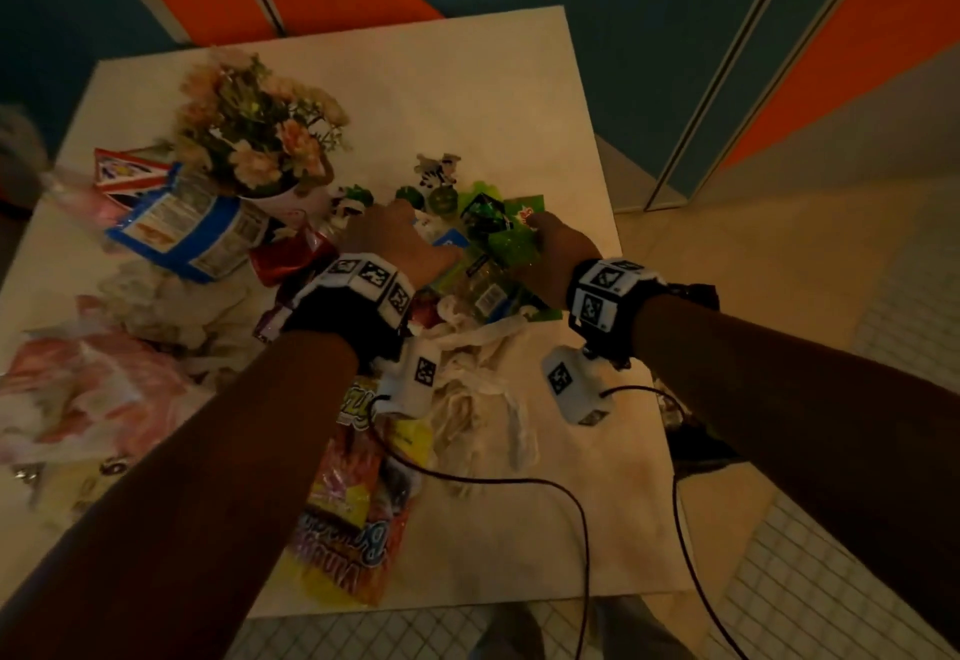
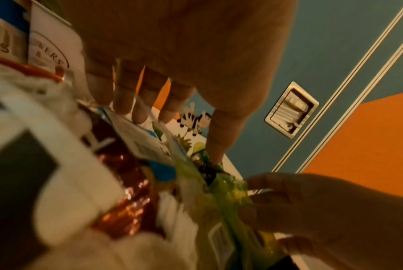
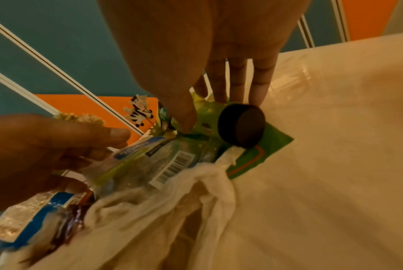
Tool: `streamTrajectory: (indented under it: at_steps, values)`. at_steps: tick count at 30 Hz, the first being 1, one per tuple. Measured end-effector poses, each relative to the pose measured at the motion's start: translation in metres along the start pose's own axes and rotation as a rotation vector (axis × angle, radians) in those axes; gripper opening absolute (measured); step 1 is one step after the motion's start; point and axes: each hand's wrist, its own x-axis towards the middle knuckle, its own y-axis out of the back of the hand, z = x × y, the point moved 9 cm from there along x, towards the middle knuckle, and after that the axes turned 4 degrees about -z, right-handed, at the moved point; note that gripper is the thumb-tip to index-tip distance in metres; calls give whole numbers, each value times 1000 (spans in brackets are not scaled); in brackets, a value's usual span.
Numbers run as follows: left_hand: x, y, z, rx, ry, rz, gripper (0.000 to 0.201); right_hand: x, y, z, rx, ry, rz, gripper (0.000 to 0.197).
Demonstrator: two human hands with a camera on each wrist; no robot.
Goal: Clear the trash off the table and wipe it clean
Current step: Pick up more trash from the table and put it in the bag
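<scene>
Both hands are down in the pile of trash at the middle of the white table [image 1: 467,88]. The left hand [image 1: 400,238] sits palm-down over the wrappers with its fingers [image 2: 140,102] hanging straight and a bit spread, tips just above or brushing a blue-and-white wrapper [image 2: 147,144]. It doesn't look like it has hold of anything, thumb sticking out toward the green stuff.

The right hand [image 1: 558,254] is on the green wrapper [image 3: 274,144]. Its thumb presses down on the crinkled green plastic and the fingers [image 3: 260,80] reach straight down behind a black cap [image 3: 242,126] that lies on that wrapper. Whether it's actually pinching the plastic or just pushing on it, I can't tell.

Right by the cap there's a clear plastic pack with a barcode [image 3: 175,168], and a crumpled white cloth [image 3: 195,201] spills toward the near edge of the table. More trash: a red foil wrapper [image 1: 291,254] by the left wrist, a big blue-and-white bag [image 1: 192,228] leaning near the flower pot [image 1: 260,134], pink plastic [image 1: 88,389] on the left side, and a colourful candy bag [image 1: 358,514] under the left forearm. A little zebra figure [image 1: 439,168] stands just past the hands, with small green toys [image 1: 410,194] beside it.
</scene>
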Motion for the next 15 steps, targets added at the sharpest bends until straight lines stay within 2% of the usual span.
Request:
streamTrajectory:
  at_steps: [3, 6, 9, 13, 15]
  values:
    - [2, -10, 0, 55, 49, -4, 96, 7, -2, -1, -89, -26, 34, 75]
    - [1, -22, 5, 97, 31, -42, 94, 11, 3, -1, -147, -55, 70, 75]
    - [-1, -26, 14, 113, -24, 9, 69, 15, 8, -3, -153, -78, 79, 73]
    - [-13, -27, 18, 27, -104, 77, 35, 22, 9, -9, -203, -94, 60, 71]
    - [-17, -25, 15, -11, -134, 89, 11, 24, 12, -13, -187, -115, 57, 65]
